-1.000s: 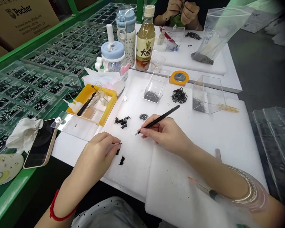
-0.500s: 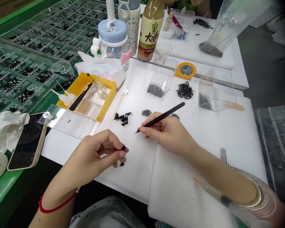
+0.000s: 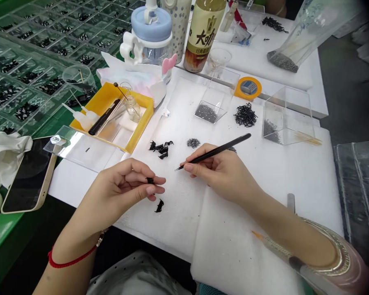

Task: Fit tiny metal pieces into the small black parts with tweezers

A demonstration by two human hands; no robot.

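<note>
Between the thumb and fingers of my left hand is a small curved black piece, partly hidden by the fingers. A similar black piece lies on the white foam sheet just below that hand. My right hand grips black tweezers like a pen, the fine tips pointing left above the foam, apart from the left hand. Past the hands lie a cluster of black curved pieces and a little heap of tiny shiny grey bits. Another small heap is partly hidden behind my right hand.
A yellow tray with a glass vial stands left of centre. Further back are clear boxes, a pile of black rods, an orange tape roll and a bottle. A phone lies at the left edge.
The left hand has shifted slightly left and its fingers are a little more spread around the black piece. More of the loose piece below it now shows. The right hand barely moved with the tweezers.
</note>
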